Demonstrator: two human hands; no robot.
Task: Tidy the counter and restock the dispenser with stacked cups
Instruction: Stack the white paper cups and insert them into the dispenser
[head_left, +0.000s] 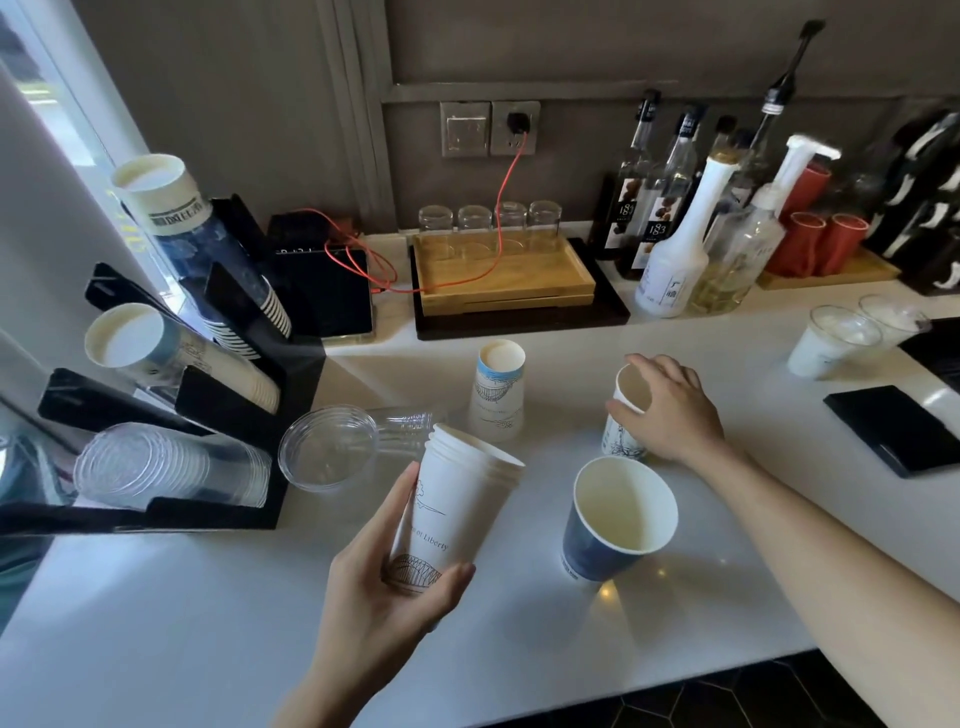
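- Left hand (387, 587) gripped a stack of tall white paper cups w/ line drawings (451, 512), fingers & thumb curled round its lower part; stack held tilted, mouth up, above the near part of the white counter (208, 597).
- Right hand (670, 410) lay over a small white paper cup w/ blue print (626, 415) standing on the counter, fingers curled at its rim & side.
- Dark blue paper cup w/ cream inside (613, 525) stood upright just near of that cup, betw. the two arms.
- Upside-down white paper cups w/ a blue band (497, 397) stood further back, mid counter.
- Clear plastic cups (343, 447) lay on their side, mouth toward near-left, just left of the held stack.
- Black slanted cup dispenser (234, 415) stood at far left w/ three rows: blue-patterned cups top, white paper cups mid, clear plastic bottom.
- Wooden tray w/ upturned glasses (498, 270) & syrup bottles (670, 208) sat along the far wall.
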